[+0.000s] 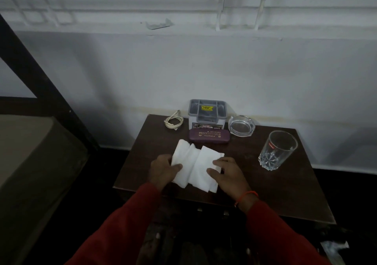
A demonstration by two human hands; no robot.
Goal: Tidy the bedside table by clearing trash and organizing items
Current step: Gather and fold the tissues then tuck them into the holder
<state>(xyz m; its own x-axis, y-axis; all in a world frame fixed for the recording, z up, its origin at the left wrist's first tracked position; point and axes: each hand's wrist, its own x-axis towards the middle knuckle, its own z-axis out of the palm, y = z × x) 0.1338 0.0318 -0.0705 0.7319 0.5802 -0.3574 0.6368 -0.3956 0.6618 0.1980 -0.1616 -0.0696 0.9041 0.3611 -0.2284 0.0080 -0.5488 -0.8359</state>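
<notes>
A folded white cloth (196, 165) lies on the dark wooden bedside table (285, 193), near its front left. My left hand (163, 169) holds the cloth's left edge, thumb on top. My right hand (226, 172) rests on the cloth's right side with the thumb and fingers pressing it. Behind the cloth sit a purple spectacle case (209, 136), a grey compartment box (207, 112), a coiled white cable (173, 120) and a glass ashtray (241, 125). A drinking glass (276, 150) stands at the right.
A white wall runs behind the table, with a window grille above. A dark bed frame and a mattress (30, 152) stand at the left. The floor around the table is dark.
</notes>
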